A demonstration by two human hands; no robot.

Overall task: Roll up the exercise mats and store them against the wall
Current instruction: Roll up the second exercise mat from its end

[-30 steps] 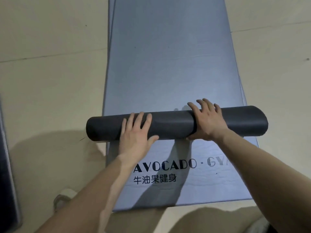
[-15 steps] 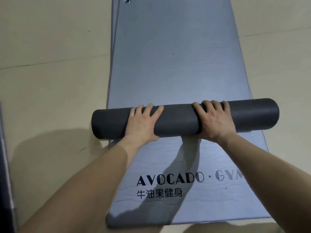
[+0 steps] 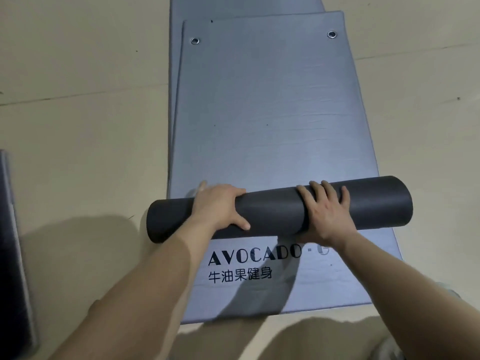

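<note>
I see a beige floor (image 3: 78,126) crossed by thin seams; a grey lower mat (image 3: 246,3) lies flat on it, mostly covered by a top mat (image 3: 259,113); a dark mat (image 3: 10,242) lies well apart at my left edge.

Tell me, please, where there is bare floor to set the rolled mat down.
Bare floor lies left of the flat mats, up to the dark object at the left edge, and again right of the mats. The middle is crowded: the roll lies across the mats with the left hand and right hand on it.
</note>
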